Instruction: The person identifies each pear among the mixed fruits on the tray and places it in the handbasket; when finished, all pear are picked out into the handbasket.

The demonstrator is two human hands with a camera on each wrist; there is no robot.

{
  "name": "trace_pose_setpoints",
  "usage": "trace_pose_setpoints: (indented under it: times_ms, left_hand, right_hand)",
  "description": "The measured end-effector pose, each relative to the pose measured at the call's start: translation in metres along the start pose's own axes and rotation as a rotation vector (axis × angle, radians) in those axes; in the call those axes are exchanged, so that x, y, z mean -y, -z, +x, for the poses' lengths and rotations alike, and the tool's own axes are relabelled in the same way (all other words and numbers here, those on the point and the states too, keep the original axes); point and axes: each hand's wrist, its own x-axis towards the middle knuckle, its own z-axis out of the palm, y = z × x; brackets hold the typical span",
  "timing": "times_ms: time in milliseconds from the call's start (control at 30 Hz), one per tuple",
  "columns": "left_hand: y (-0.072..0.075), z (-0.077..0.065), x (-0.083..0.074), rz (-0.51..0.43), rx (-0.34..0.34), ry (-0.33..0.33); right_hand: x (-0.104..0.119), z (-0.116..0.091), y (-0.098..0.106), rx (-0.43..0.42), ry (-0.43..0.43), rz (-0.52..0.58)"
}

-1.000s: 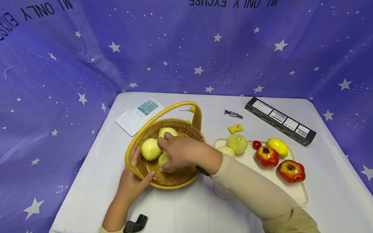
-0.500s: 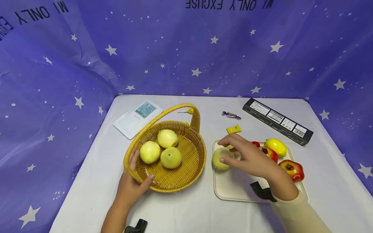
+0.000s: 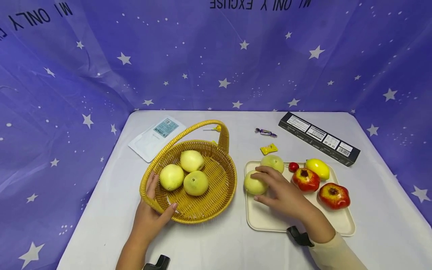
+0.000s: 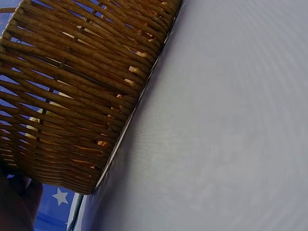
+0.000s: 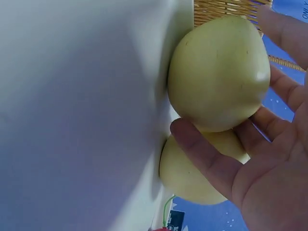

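Observation:
My left hand (image 3: 148,213) holds the near left side of a yellow wicker basket (image 3: 219,187), thumb over the rim. Inside the basket lie three round, pale yellow-green fruits (image 3: 196,183). My right hand (image 3: 285,193) is spread round a similar pale fruit (image 3: 254,183) on a cream tray (image 3: 266,225). In the right wrist view that fruit (image 5: 219,72) lies between the thumb and loosely bent fingers. Another pale fruit (image 3: 272,163) sits just behind it. Two red pomegranates (image 3: 305,180), a yellow lemon (image 3: 318,168) and a small red cherry-like ball (image 3: 293,167) share the tray.
Behind the tray are a yellow wrapped candy (image 3: 269,149), a purple wrapped candy (image 3: 266,132) and a long black box (image 3: 318,138). A white packet (image 3: 156,138) lies behind the basket, as does a yellow lollipop (image 3: 217,128). A purple starry cloth (image 3: 202,56) walls the table.
My right hand has let go of a pale fruit in the basket, moved right to the tray and come down around another. My left hand stays at the basket.

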Motion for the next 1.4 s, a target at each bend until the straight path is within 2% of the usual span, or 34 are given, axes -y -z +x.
trace_pose_setpoints:
  times_ms: [167,500,900,1033,1167,1267,1400]
  left_hand:
    - [0.000,0.000,0.000,-0.007,0.004,0.001]
    - [0.001,0.000,-0.001,-0.005,0.006,0.007]
    - [0.001,-0.001,0.002,-0.005,0.007,0.009]
    - [0.001,-0.001,0.002,-0.003,0.006,0.007]
    - [0.000,-0.002,0.003,0.005,0.004,0.009]
    - [0.000,-0.002,0.003,0.009,0.002,0.008]
    - [0.001,-0.001,0.004,0.019,-0.001,0.004]
  right_hand:
    - [0.000,0.005,-0.004,0.019,0.036,0.043]
    - [-0.005,0.009,-0.004,-0.019,0.000,0.049]
    - [-0.003,0.013,-0.006,-0.005,-0.067,0.064]
    - [-0.001,0.016,0.000,-0.035,-0.033,0.075]
    - [0.008,0.026,0.015,-0.081,0.029,0.100]
    - [0.025,0.038,0.029,-0.084,0.097,0.100]
    - [0.060,0.058,0.041,-0.023,0.205,0.092]
